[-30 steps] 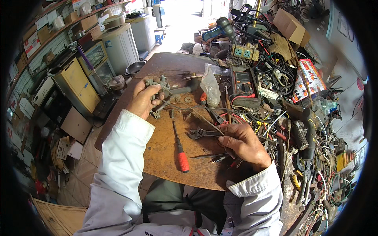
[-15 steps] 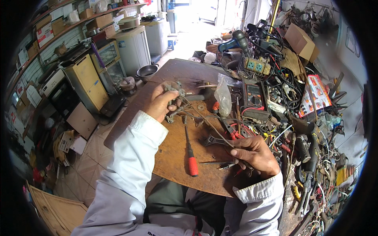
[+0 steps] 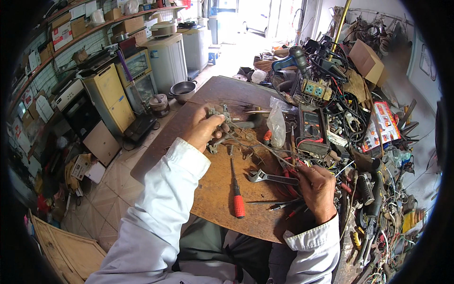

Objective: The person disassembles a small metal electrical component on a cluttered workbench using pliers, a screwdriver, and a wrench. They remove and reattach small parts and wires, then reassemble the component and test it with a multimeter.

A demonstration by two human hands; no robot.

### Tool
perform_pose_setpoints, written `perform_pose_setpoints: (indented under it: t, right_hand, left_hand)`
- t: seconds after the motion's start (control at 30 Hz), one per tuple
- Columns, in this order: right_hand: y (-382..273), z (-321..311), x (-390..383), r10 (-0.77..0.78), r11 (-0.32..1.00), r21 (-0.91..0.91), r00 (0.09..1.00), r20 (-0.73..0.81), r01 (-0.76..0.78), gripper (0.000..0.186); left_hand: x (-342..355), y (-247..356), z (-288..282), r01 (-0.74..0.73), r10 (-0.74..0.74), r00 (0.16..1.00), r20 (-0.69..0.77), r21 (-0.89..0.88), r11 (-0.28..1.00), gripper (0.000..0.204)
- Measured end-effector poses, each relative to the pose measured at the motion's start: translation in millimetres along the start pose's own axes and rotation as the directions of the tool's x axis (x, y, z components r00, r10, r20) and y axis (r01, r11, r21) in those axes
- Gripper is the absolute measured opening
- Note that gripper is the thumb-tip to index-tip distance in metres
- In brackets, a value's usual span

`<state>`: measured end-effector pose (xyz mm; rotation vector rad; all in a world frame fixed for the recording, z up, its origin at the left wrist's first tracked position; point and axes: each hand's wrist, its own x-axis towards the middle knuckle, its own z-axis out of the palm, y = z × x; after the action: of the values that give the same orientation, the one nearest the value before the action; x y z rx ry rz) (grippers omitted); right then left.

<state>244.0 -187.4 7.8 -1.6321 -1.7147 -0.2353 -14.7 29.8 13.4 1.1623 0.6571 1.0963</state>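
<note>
My left hand grips a grey metal assembly with brackets and protruding stems. A thin rod or tube runs from near that assembly to my right hand, whose thumb and finger pinch it. Just left of my right hand lies an adjustable wrench. Between my arms a screwdriver with a red handle rests on the worn wooden tabletop. A crumpled clear plastic bag sits behind the rod.
A dense pile of cables and tools covers the right side, with a multimeter, power strip, blue power tool and cardboard box. Appliances line the left wall beneath shelves. A black pan sits beyond the table.
The view has shifted, so the table appears lower and farther right. My right hand has moved up and rightward along the rod, away from the wrench, which is now fully visible.
</note>
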Motion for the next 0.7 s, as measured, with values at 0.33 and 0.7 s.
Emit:
perform_pose_setpoints:
  t: [0.33, 0.7]
  right_hand:
    - [15, -8, -3, 0.212, 0.932, 0.244, 0.948, 0.238, -0.269, 0.014]
    - [41, -13, -3, 0.555, 0.602, 0.78, 0.793, -0.253, -0.172, 0.02]
  left_hand:
    - [0, -2, 1, -0.13, 0.133, 0.987, 0.086, -0.04, 0.991, 0.018]
    - [1, -5, 0, -0.164, 0.166, 0.986, 0.015, -0.103, 0.981, 0.018]
